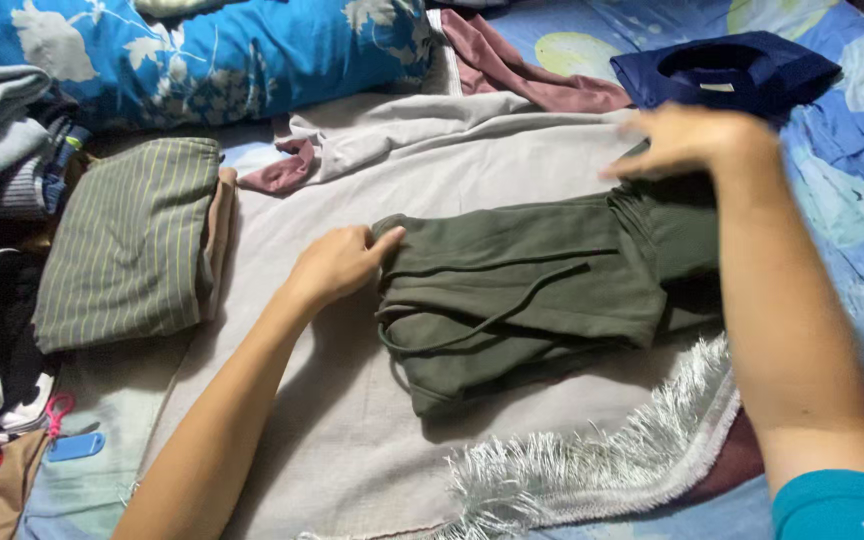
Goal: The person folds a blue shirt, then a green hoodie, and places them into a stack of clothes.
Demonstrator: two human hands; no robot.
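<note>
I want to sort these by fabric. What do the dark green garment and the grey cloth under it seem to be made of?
The dark green garment looks like soft matte knit, perhaps cotton jersey: it folds in thick, rounded layers and has a drawcord. The grey cloth looks like flat woven fabric, maybe a shawl; its pale fringe of loose threads suggests this.

A bed with a blue patterned sheet [852, 190] carries a pale grey fringed cloth [352, 430], a folded navy shirt [742, 75], a striped green folded garment [127, 245] and a blue floral pillow [212, 50].
</note>
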